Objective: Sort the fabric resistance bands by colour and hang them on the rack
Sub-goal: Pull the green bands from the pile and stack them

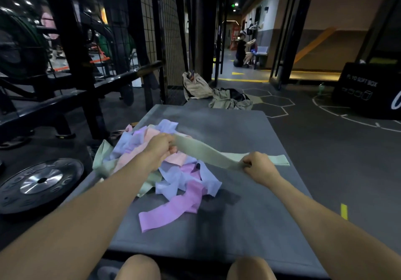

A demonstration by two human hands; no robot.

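L hand (160, 147) & R hand (257, 166): both fists grip 1 sage-green band (206, 153), flat wide fabric strip, pulled taut above grey mat (249, 225). Band pile (165, 171) beneath L hand: lilac, pink, pale blue, green, tangled.

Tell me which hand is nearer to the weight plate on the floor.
Left. The left hand is over the band pile, nearer the weight plate; the right hand is farther across the mat.

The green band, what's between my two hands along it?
In the head view, only the green band itself spans from left hand to right hand.
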